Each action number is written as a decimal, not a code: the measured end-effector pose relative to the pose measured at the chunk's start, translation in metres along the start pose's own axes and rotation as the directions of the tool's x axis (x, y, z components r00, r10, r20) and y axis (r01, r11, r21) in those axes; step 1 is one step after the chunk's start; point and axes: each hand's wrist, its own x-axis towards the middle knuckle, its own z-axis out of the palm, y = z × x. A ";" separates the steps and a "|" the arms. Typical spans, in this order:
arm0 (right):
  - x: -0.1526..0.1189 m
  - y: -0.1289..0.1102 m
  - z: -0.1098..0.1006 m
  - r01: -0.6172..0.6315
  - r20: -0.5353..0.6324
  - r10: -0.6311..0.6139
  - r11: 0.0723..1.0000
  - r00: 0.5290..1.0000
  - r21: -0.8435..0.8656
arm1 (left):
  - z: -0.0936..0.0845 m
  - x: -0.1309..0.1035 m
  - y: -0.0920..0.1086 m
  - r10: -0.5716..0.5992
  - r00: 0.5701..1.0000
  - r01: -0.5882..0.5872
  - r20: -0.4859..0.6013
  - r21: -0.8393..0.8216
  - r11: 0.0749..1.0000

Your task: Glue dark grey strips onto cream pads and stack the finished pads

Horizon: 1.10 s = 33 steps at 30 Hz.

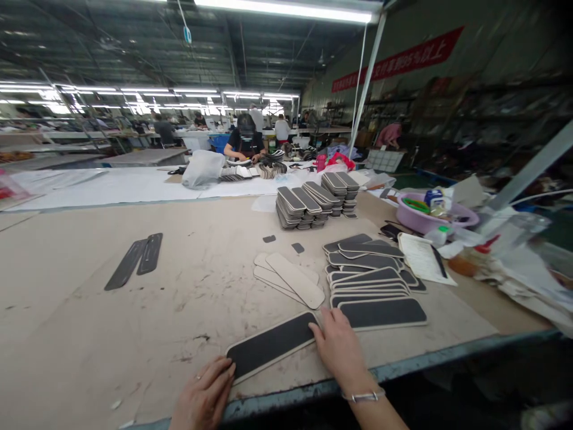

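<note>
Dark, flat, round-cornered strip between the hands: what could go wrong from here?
Near the table's blue-grey front edge, the dark, pale-bordered strip could slip off if the left hand loses its end. The overlapping dark, pale-edged strips might slide if the right hand beside them knocks one.

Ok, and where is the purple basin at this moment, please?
In the head view, the purple basin is on the right side, just beyond the white paper and to the right of the panel stacks.

Beige-edged dark grey panel (273, 346)
</note>
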 end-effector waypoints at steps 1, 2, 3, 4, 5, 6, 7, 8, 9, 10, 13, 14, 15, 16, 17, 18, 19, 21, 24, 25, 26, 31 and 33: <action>-0.006 -0.010 0.001 0.073 0.007 -0.073 0.997 0.997 -0.011 | 0.000 0.000 0.000 0.004 1.000 -0.004 -0.001 0.000 1.000; -0.012 -0.022 0.002 0.175 0.044 -0.175 0.985 0.984 0.009 | 0.001 0.001 0.000 0.007 1.000 -0.007 -0.004 0.000 1.000; -0.018 -0.034 0.005 0.285 0.095 -0.290 0.957 0.952 0.062 | 0.001 0.001 -0.001 0.010 1.000 -0.010 -0.007 0.000 1.000; -0.025 -0.047 0.008 0.401 0.152 -0.419 0.906 0.895 0.135 | 0.001 0.002 -0.001 0.014 1.000 -0.014 -0.010 0.001 1.000; -0.030 -0.059 0.011 0.489 0.197 -0.527 0.847 0.827 0.209 | 0.002 0.002 -0.001 0.021 1.000 -0.021 -0.017 0.001 1.000; -0.034 -0.068 0.015 0.546 0.233 -0.606 0.791 0.760 0.276 | 0.002 0.003 -0.002 0.030 0.999 -0.030 -0.024 0.001 1.000; -0.036 -0.075 0.018 0.572 0.262 -0.654 0.752 0.709 0.327 | 0.001 0.003 -0.002 0.037 0.999 -0.037 -0.029 0.000 0.999; -0.036 -0.078 0.020 0.573 0.287 -0.671 0.738 0.684 0.357 | 0.001 0.003 -0.002 0.041 0.999 -0.041 -0.033 -0.002 0.999; -0.035 -0.077 0.022 0.559 0.308 -0.664 0.744 0.681 0.367 | 0.000 0.003 -0.002 0.040 0.999 -0.040 -0.036 -0.007 0.999; -0.032 -0.071 0.022 0.539 0.330 -0.645 0.761 0.690 0.360 | -0.001 0.004 -0.001 0.032 0.999 -0.033 -0.037 -0.013 0.999; -0.019 -0.036 0.019 0.468 0.368 -0.536 0.844 0.760 0.264 | -0.003 0.005 0.002 -0.010 1.000 0.009 -0.015 -0.034 0.999; -0.014 -0.022 0.017 0.447 0.373 -0.498 0.867 0.783 0.218 | -0.004 0.006 0.004 -0.024 1.000 0.024 -0.006 -0.044 0.999; -0.011 -0.008 0.016 0.431 0.373 -0.463 0.886 0.804 0.172 | -0.004 0.007 0.006 -0.039 0.999 0.039 0.003 -0.057 0.998; -0.008 0.005 0.015 0.420 0.369 -0.436 0.899 0.821 0.129 | -0.005 0.008 0.007 -0.057 0.998 0.057 0.011 -0.071 0.996; -0.007 0.016 0.015 0.411 0.359 -0.414 0.907 0.836 0.089 | -0.007 0.009 0.009 -0.077 0.997 0.078 0.019 -0.089 0.993; -0.007 0.024 0.017 0.407 0.347 -0.400 0.912 0.848 0.056 | -0.008 0.010 0.010 -0.101 0.994 0.104 0.028 -0.109 0.989; -0.007 0.030 0.019 0.408 0.332 -0.394 0.913 0.857 0.028 | -0.011 0.010 0.011 -0.133 0.990 0.137 0.039 -0.132 0.982; -0.009 0.037 0.026 0.419 0.299 -0.396 0.908 0.868 -0.015 | -0.018 0.012 0.014 -0.223 0.974 0.228 0.049 -0.177 0.957; -0.012 0.040 0.037 0.450 0.244 -0.425 0.891 0.872 -0.056 | -0.029 0.022 0.026 -0.344 0.939 0.336 0.000 -0.204 0.919; -0.012 0.041 0.040 0.463 0.225 -0.439 0.884 0.870 -0.063 | -0.031 0.029 0.035 -0.352 0.936 0.346 0.003 -0.201 0.917; -0.013 0.042 0.043 0.476 0.208 -0.454 0.877 0.867 -0.069 | -0.031 0.038 0.046 -0.339 0.940 0.338 0.029 -0.196 0.921; -0.012 0.049 0.051 0.515 0.157 -0.497 0.852 0.853 -0.096 | -0.004 0.094 0.106 -0.038 0.922 0.147 0.385 -0.258 0.955; -0.012 0.051 0.052 0.522 0.158 -0.504 0.846 0.849 -0.110 | 0.007 0.107 0.115 0.001 0.895 0.129 0.445 -0.262 0.956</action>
